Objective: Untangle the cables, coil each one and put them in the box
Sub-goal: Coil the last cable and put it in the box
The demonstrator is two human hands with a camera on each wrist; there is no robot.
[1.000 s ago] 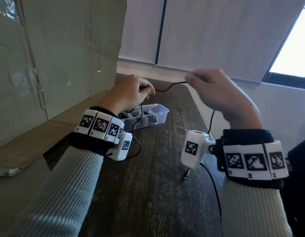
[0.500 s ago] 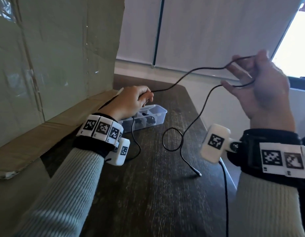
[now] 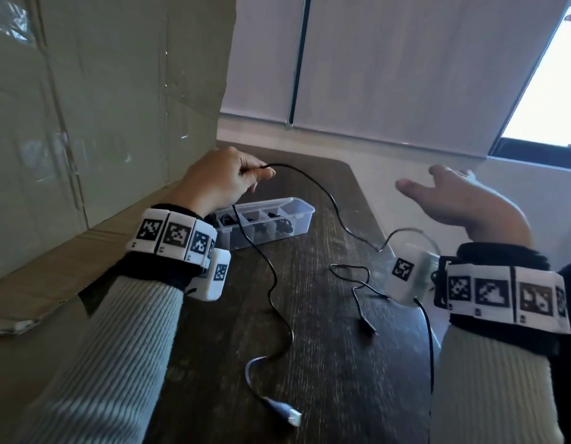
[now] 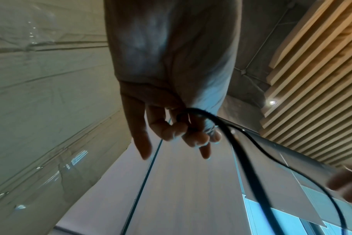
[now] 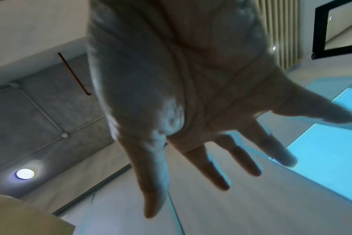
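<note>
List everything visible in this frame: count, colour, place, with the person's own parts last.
cable: one, thin and black, running from the left hand down across the table, one end lying near the right wrist.
plug: one, grey-white, at the cable's near end on the table.
box: one, clear plastic with dividers, on the table beyond the left wrist; dark coiled cables lie in several compartments.
table: one, dark wood.
cardboard: one large brown sheet, standing at the left.
blinds: white, on the far wall.
left hand: pinches the cable.
right hand: fingers spread, holds nothing.
wrist bands: two, white with black markers, one on each wrist.
</note>
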